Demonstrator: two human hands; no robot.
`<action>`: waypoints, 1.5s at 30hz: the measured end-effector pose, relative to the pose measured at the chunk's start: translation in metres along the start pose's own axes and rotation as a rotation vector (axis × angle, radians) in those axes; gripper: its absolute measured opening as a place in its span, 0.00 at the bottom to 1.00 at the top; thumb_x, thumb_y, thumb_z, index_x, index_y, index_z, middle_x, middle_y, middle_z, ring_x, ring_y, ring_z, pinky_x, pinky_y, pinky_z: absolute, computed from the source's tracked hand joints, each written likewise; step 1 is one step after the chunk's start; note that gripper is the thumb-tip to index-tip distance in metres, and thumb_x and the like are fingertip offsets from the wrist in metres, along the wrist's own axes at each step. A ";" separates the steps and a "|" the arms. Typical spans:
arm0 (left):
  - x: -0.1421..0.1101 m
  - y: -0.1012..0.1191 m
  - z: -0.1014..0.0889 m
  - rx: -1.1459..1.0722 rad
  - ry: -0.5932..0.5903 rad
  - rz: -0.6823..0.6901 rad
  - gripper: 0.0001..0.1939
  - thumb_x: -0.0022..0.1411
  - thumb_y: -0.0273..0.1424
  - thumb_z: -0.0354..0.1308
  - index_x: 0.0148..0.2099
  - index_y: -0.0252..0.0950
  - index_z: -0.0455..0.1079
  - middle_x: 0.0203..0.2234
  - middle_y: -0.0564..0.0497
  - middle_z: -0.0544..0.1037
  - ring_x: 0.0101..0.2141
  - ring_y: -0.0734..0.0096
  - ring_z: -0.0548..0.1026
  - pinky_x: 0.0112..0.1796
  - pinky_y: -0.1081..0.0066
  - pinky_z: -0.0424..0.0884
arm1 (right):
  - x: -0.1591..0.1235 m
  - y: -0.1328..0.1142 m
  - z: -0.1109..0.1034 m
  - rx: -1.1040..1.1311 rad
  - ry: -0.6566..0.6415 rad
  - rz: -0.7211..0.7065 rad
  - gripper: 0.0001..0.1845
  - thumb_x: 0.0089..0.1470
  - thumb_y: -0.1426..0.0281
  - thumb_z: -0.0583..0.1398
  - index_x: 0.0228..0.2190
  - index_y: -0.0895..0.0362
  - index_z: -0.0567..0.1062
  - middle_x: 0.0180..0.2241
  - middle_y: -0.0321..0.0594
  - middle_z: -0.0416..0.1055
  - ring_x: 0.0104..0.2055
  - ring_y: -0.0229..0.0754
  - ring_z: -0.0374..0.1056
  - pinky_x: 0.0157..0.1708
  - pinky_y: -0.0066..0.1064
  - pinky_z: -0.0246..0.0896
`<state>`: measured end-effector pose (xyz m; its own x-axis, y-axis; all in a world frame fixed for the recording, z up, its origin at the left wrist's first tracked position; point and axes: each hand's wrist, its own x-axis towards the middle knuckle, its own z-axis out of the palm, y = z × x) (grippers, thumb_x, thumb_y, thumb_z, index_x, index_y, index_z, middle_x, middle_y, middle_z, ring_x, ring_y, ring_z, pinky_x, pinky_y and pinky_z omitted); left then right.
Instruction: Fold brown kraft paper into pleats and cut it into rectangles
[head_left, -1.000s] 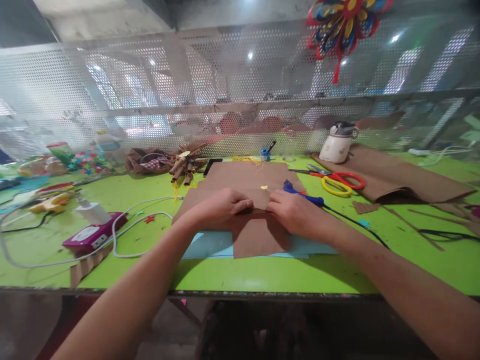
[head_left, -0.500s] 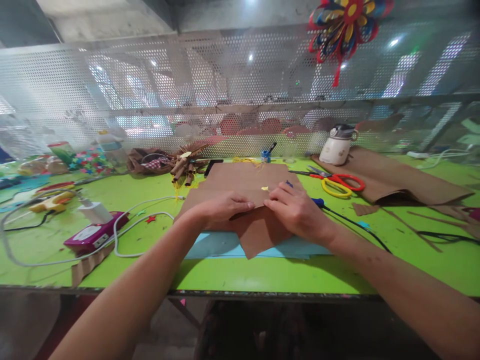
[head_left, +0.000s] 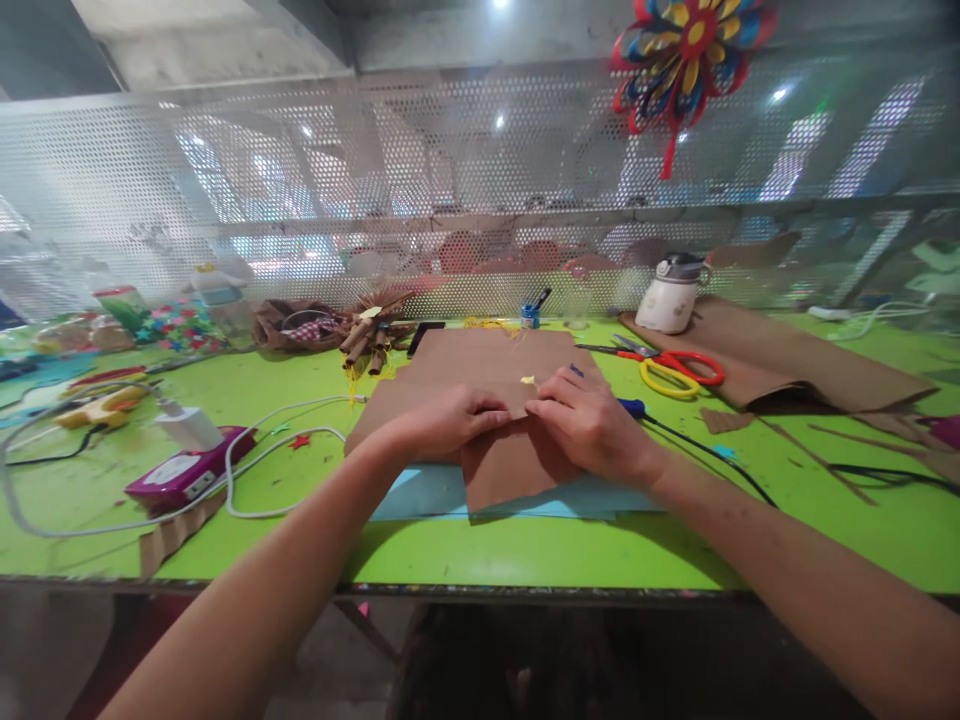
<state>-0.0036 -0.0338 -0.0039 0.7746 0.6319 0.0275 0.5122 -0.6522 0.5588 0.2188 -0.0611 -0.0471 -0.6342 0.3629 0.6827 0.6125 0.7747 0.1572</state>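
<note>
At the centre of the green table (head_left: pixel 420 550), brown paper (head_left: pixel 495 355) lies over blue sheets (head_left: pixel 420 492); the left hand (head_left: pixel 454 415) and right hand (head_left: pixel 592 415), fingers curled, pinch its near edge. Scissors (head_left: pixel 675 372) lie at two o'clock from it, the purple power strip (head_left: pixel 187 470) at eight.

The worktop (head_left: pixel 525 555) is bright lime green; the paper (head_left: pixel 480 355) on it is plain brown, with light blue sheets (head_left: pixel 427 492) beneath. The scissors (head_left: pixel 667 372) have red and yellow handles. The power strip (head_left: pixel 180 475) is magenta with a white top, the bottle (head_left: pixel 670 298) cream with a grey lid. The hanging flower (head_left: pixel 695 50) mixes red, blue and yellow; a cloth (head_left: pixel 315 328) shows reddish-and-white checks.
</note>
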 end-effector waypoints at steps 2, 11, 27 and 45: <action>0.000 0.000 0.000 0.027 0.001 0.016 0.17 0.66 0.39 0.46 0.35 0.32 0.69 0.25 0.54 0.69 0.27 0.75 0.64 0.29 0.75 0.58 | 0.000 0.002 -0.001 0.144 0.023 0.042 0.09 0.57 0.76 0.54 0.37 0.59 0.74 0.36 0.46 0.69 0.40 0.46 0.61 0.39 0.38 0.61; -0.001 0.010 0.005 0.168 0.088 0.087 0.16 0.67 0.35 0.46 0.46 0.34 0.72 0.35 0.50 0.77 0.33 0.73 0.70 0.32 0.75 0.61 | 0.005 0.000 -0.016 0.784 -0.182 0.543 0.20 0.53 0.67 0.59 0.48 0.59 0.71 0.41 0.45 0.72 0.40 0.42 0.68 0.37 0.33 0.65; -0.003 0.010 0.003 0.170 0.145 0.054 0.12 0.61 0.34 0.54 0.40 0.34 0.76 0.30 0.51 0.79 0.30 0.73 0.72 0.30 0.77 0.61 | 0.002 0.003 -0.005 0.894 -0.153 0.723 0.15 0.46 0.59 0.64 0.29 0.60 0.80 0.28 0.40 0.77 0.29 0.40 0.70 0.28 0.29 0.63; -0.002 0.015 0.006 0.206 0.092 0.034 0.15 0.62 0.33 0.49 0.39 0.33 0.76 0.25 0.52 0.76 0.25 0.77 0.67 0.26 0.77 0.56 | -0.002 0.016 0.001 0.762 -0.282 0.566 0.17 0.53 0.60 0.59 0.34 0.58 0.81 0.32 0.40 0.78 0.34 0.42 0.70 0.31 0.28 0.62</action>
<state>0.0045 -0.0478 -0.0009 0.7604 0.6375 0.1241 0.5587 -0.7394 0.3758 0.2292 -0.0493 -0.0461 -0.4914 0.8156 0.3055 0.4553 0.5396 -0.7082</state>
